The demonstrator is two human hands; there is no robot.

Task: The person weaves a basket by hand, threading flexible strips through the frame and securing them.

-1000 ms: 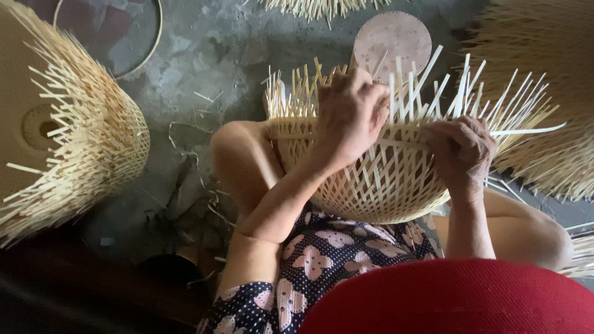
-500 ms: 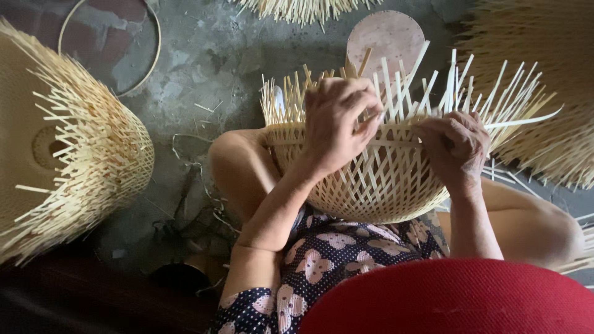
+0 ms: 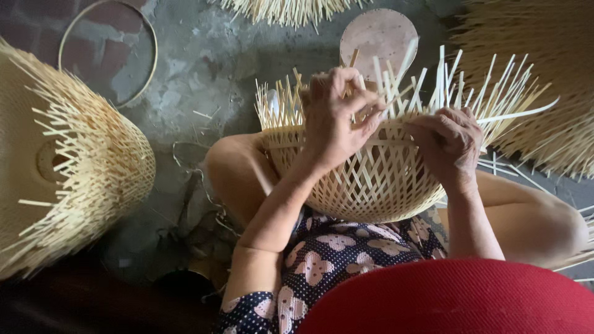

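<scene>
The left hand [image 3: 337, 120] is sliding leftward along the rim of the half-woven bamboo basket [image 3: 365, 179], its fingers [image 3: 365, 102] now curling over the upright strips [image 3: 433, 80] there.

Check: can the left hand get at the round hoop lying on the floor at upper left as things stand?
Probably not without letting go. The left hand is wrapped around the upright strips at the rim of the half-woven basket on the lap, and the hoop lies well off on the floor, beyond the raised knee.
</scene>
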